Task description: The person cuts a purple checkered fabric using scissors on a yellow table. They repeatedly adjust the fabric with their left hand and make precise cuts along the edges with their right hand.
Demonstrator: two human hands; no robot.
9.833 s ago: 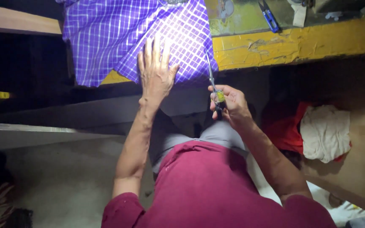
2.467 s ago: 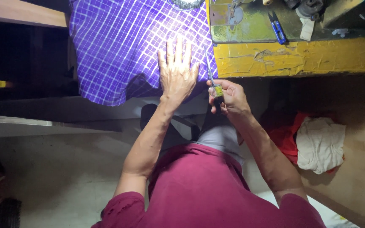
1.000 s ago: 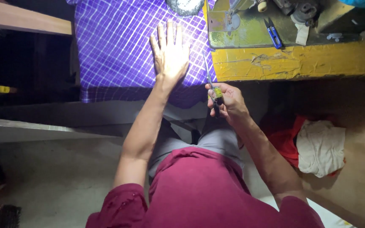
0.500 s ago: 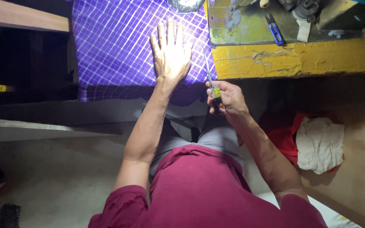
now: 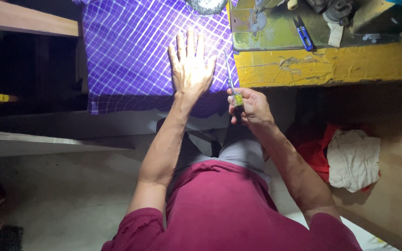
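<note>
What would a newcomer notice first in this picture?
The purple checked cloth at the top, with the left hand flat on it. Beside it, the right hand holds a screwdriver at the edge of the yellow table.

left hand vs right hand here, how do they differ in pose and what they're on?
The left hand lies flat, fingers spread, palm down on the purple checked cloth; the right hand is curled in a fist around a screwdriver. The left hand holds nothing; the right hand grips the tool's handle, its shaft pointing up along the cloth's edge. The left hand reaches farther forward than the right hand. Both are bare.
</note>
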